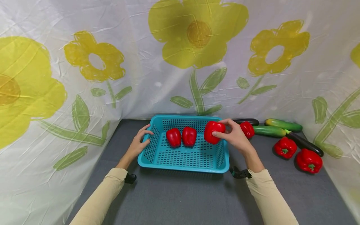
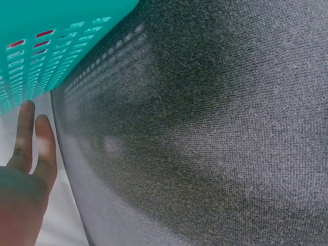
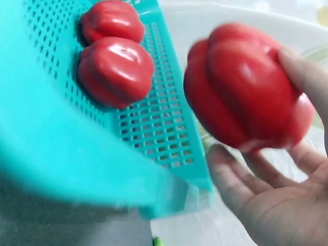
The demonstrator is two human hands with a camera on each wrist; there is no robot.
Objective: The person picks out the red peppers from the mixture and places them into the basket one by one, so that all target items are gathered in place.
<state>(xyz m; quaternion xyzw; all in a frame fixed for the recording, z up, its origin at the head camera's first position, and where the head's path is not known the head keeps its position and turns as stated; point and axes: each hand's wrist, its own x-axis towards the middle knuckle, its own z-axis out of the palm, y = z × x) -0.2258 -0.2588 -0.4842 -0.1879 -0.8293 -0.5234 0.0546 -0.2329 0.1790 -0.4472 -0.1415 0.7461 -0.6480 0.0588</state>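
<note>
A red bell pepper (image 1: 212, 132) is gripped by my right hand (image 1: 235, 136), thumb on its near side, over the right end of a blue-green plastic basket (image 1: 182, 170). The right wrist view shows this held pepper (image 3: 246, 87) up close, beside the basket wall. Two more red peppers, one left (image 1: 173, 137) and one right (image 1: 189, 136), lie side by side on the basket floor. At the basket's left end, my left hand (image 1: 137, 144) rests by the rim. Its loosely extended fingers (image 2: 25, 128) appear beside the outer wall in the left wrist view.
Right of the basket lie several red peppers (image 1: 309, 160), green zucchini (image 1: 269, 131) and dark eggplants (image 1: 303, 143) on the grey tabletop (image 1: 180, 197). A white curtain (image 1: 146, 84) with painted yellow flowers encloses the back and sides.
</note>
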